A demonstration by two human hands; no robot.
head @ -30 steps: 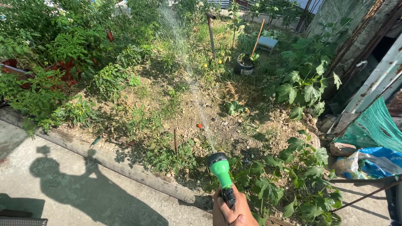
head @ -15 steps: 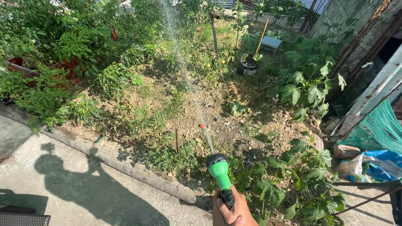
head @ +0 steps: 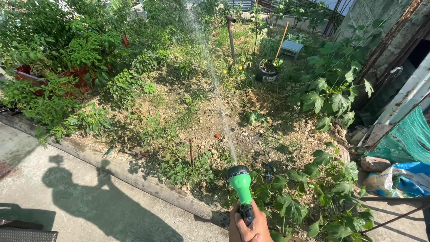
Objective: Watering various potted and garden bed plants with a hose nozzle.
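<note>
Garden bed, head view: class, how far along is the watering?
Done: little shows; the soil looks pale and mostly dry. In hand: one hand grips the green spray nozzle, its water jet arcing toward the far plants. Left: the near leafy plants.

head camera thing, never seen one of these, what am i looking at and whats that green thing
The picture comes from a camera worn on a person's head, looking down and forward. At the bottom edge is one hand; which hand it is cannot be told. It grips a green spray nozzle with a black handle. A thin water jet shoots from it over a garden bed of soil and leafy plants. A black pot stands farther back. The person's shadow falls on the concrete path.
</note>
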